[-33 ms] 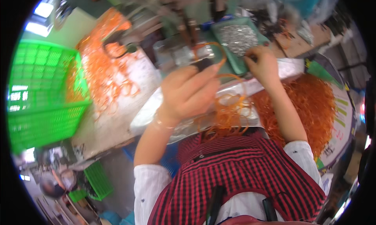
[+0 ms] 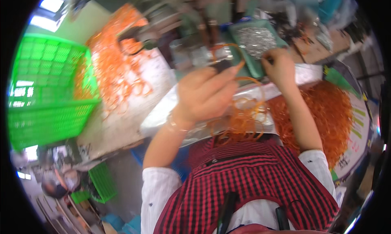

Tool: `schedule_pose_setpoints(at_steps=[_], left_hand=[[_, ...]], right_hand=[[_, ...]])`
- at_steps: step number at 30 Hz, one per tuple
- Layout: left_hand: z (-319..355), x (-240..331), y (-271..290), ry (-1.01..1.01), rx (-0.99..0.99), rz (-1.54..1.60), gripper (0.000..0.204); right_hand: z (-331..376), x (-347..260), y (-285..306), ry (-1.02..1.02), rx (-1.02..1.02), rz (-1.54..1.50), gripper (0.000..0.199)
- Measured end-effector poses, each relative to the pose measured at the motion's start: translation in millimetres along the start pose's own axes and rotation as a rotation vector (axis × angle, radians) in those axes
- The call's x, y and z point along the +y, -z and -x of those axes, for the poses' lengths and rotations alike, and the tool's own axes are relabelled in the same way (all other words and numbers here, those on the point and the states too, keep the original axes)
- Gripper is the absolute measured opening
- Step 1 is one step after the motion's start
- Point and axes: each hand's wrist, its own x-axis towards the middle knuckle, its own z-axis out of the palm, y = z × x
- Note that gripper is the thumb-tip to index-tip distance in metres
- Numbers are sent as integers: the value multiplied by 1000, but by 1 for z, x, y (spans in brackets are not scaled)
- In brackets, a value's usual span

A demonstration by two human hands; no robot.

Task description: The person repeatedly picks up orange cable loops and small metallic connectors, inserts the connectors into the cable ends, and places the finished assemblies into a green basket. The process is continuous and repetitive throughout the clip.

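My left hand, blurred, is closed at a machine, its fingertips on a curved orange band. Beside those fingertips is a dark block. My right hand has its fingers drawn together at the near right edge of a green tray; what they pinch, if anything, is too small to tell. Small silvery metal pieces are heaped in that tray. More orange bands lie looped on a silvery sheet against my checked apron.
A big heap of orange bands fills a white-sided container at right. More orange bands spread over the table at left, next to a bright green basket. Another person shows at the lower left.
The upper scene sits slightly farther right in the picture, as the view has shifted. Both hands keep nearly the same places relative to the machine and the tray.
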Motion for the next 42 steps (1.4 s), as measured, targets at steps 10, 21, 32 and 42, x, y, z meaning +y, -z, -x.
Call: schedule_pose_setpoints(at_steps=[10, 21, 32, 42], left_hand=[[77, 55, 76, 766, 380, -443, 23], [178, -155, 90, 1497, -478, -853, 27], [196, -126, 158, 1078, -381, -1119, 16], [95, -87, 90, 1080, 271, -351, 8]], right_hand=[[-14, -7, 11, -107, 116, -330, 15], [-34, -40, 1, -69, 55, -461, 17], [50, 38, 62, -378, 142, -408, 19], [-59, -108, 48, -46, -233, -945, 42]])
